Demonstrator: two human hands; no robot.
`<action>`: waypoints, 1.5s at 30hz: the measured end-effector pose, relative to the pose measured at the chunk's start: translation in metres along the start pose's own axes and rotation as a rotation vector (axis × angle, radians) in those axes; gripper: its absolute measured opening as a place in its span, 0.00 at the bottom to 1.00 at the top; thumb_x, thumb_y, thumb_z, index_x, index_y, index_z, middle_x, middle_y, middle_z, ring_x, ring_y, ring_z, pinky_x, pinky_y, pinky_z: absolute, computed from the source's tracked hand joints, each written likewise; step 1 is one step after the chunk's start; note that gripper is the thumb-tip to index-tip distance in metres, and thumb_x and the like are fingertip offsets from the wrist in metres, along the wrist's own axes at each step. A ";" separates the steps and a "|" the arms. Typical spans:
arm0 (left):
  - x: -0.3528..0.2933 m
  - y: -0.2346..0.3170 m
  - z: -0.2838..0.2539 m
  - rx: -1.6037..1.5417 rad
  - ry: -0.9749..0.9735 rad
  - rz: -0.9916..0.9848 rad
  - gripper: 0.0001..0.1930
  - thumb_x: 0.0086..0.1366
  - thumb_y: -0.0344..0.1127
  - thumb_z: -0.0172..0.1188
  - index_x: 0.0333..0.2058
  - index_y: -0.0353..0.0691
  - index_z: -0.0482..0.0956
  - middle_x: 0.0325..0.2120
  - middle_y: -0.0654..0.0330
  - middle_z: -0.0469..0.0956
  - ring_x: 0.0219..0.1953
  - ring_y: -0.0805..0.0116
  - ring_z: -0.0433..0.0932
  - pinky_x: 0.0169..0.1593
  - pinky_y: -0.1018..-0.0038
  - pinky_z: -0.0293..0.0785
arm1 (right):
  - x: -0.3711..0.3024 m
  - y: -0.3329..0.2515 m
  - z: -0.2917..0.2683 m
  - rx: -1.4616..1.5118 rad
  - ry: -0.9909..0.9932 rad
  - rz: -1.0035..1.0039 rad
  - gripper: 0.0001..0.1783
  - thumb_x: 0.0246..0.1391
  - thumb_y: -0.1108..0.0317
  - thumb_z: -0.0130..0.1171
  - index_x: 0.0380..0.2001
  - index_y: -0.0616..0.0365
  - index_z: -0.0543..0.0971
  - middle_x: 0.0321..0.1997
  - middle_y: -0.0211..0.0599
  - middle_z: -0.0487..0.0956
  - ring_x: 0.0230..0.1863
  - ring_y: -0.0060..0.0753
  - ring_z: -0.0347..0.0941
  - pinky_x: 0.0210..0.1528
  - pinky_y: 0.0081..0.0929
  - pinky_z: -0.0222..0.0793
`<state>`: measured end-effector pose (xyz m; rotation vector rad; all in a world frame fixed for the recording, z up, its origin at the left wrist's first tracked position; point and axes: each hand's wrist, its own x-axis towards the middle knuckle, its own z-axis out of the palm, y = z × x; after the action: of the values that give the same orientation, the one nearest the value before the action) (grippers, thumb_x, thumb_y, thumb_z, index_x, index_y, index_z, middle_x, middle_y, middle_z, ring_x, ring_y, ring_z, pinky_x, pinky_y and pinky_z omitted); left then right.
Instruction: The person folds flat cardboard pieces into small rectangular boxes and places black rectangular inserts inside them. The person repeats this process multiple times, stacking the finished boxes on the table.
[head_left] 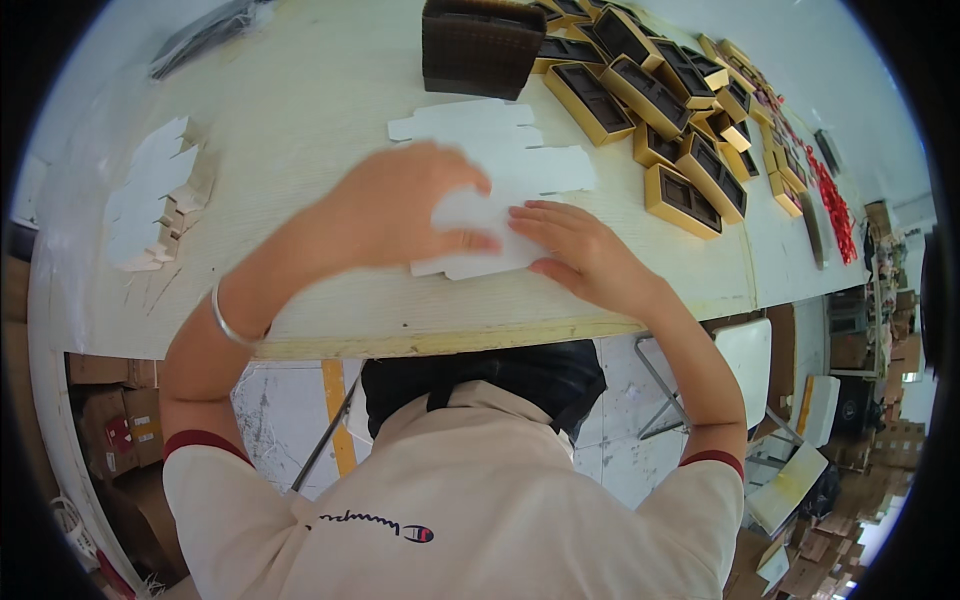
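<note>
A flat white cardboard box blank with cut flaps lies on the table in front of me. My left hand is over its left side, slightly smeared by motion, thumb and fingers curved apart with nothing between them. On the blank's right part rest the fingers of my right hand, stretched out, with the thumb spread below them. Part of the blank is hidden under both hands. Whether my left fingertips touch it, I cannot tell.
A stack of dark brown trays stands beyond the blank. Several gold boxes with dark inserts are heaped at the far right, with red ribbon pieces past them. A stack of white blanks lies left. A folding chair stands beneath, right.
</note>
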<state>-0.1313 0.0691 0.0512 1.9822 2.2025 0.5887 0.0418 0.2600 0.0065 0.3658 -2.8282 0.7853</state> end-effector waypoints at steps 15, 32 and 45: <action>-0.017 -0.021 0.040 -0.294 0.105 -0.252 0.08 0.58 0.34 0.62 0.33 0.37 0.74 0.24 0.59 0.74 0.25 0.67 0.72 0.32 0.72 0.69 | 0.036 0.014 0.000 0.208 0.185 0.239 0.07 0.51 0.74 0.59 0.36 0.62 0.77 0.27 0.42 0.78 0.27 0.45 0.74 0.32 0.33 0.70; -0.006 -0.049 0.025 -0.795 -0.137 -0.442 0.13 0.61 0.32 0.59 0.44 0.41 0.72 0.17 0.70 0.66 0.23 0.81 0.64 0.29 0.81 0.60 | 0.035 0.012 0.011 -0.669 0.240 -0.334 0.22 0.43 0.72 0.58 0.45 0.64 0.75 0.45 0.38 0.72 0.48 0.37 0.68 0.51 0.29 0.65; -0.011 -0.034 0.055 -0.087 0.361 0.018 0.08 0.57 0.36 0.62 0.29 0.37 0.79 0.25 0.59 0.75 0.29 0.62 0.72 0.34 0.68 0.70 | 0.040 0.007 0.017 -0.246 0.140 0.007 0.07 0.45 0.76 0.56 0.31 0.62 0.78 0.30 0.42 0.74 0.34 0.43 0.70 0.38 0.32 0.67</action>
<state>-0.1428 0.0673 -0.0135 1.9823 2.3019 1.1012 -0.0005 0.2494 -0.0013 0.2532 -2.7513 0.4374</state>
